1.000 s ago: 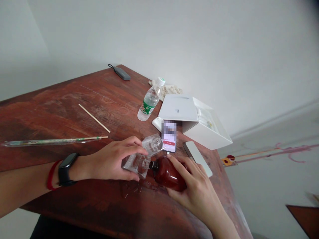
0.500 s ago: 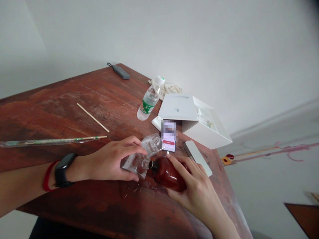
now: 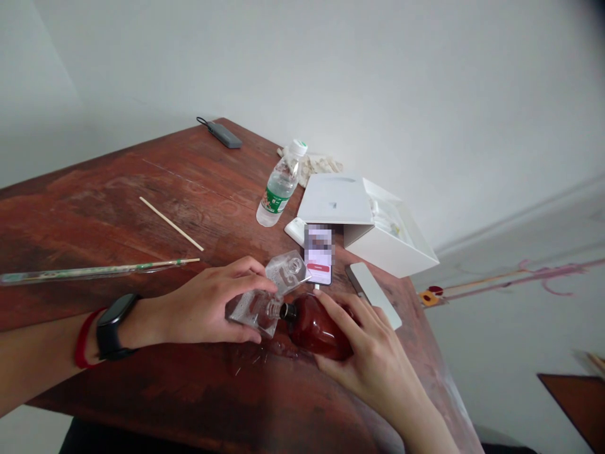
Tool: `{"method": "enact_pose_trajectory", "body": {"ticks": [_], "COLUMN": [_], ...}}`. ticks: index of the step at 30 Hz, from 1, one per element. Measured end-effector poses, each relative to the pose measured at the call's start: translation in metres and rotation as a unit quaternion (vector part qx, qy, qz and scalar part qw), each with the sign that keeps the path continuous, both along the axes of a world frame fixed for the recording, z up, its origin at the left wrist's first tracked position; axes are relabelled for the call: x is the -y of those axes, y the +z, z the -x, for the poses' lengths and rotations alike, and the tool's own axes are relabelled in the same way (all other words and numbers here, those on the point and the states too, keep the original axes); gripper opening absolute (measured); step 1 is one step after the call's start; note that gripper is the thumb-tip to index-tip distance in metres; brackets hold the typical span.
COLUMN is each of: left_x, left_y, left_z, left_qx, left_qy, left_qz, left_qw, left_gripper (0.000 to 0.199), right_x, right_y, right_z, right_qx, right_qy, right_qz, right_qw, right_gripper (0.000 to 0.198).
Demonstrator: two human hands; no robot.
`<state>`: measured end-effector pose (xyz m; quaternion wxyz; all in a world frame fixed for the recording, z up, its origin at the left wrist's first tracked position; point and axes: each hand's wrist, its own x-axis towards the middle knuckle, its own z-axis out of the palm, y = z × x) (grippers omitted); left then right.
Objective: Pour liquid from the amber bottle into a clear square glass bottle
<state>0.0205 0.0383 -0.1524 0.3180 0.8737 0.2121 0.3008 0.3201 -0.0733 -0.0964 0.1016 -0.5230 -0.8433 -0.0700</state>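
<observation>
With fingers wrapped round its sides, my left hand point(image 3: 220, 302) holds a clear square bottle point(image 3: 258, 312) on the wet tabletop. My right hand point(image 3: 366, 340) grips a reddish-brown bottle point(image 3: 314, 328), tilted on its side. The brown bottle's black neck point(image 3: 288, 311) meets the mouth of the clear bottle; whether liquid is flowing I cannot tell. A second clear square bottle point(image 3: 286, 272) stands just beyond my left fingertips. Drops of liquid lie on the wood below the two necks.
A lit phone point(image 3: 319, 255) on a cable lies behind the bottles. Nearby are a white box point(image 3: 333, 198), a flat silver device point(image 3: 375, 293) and a green-labelled water bottle point(image 3: 278, 186). Leftward lie a bare chopstick point(image 3: 171, 223) and wrapped chopsticks point(image 3: 99, 271). A grey device point(image 3: 224, 134) is by the far corner.
The whole view has shifted slightly, so things sit a little further left and up. Both hands keep their hold, and the bottle necks stay together.
</observation>
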Motion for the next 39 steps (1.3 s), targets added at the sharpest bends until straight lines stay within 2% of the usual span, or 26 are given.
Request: {"method": "enact_pose_trajectory", "body": {"ticks": [20,29,39], "left_x": [0.001,0.001,0.001], "left_y": [0.002,0.003,0.004], "left_z": [0.0,0.001,0.001], "left_qx": [-0.012,-0.013,-0.007], "left_qy": [0.002,0.005,0.004], "left_qz": [0.013,0.016,0.023], "left_qw": [1.0,1.0,1.0], "left_gripper": [0.065,0.064,0.063], "right_x": [-0.001,-0.001,-0.011], "right_y": [0.001,0.004,0.018], "right_z": [0.001,0.001,0.002], "right_qx": [-0.007,0.021,0.05], "right_qy": [-0.004,0.001,0.038], "right_qz": [0.01,0.008,-0.007], "right_qw": [1.0,1.0,0.998], "right_gripper": [0.071,0.07,0.072]}}
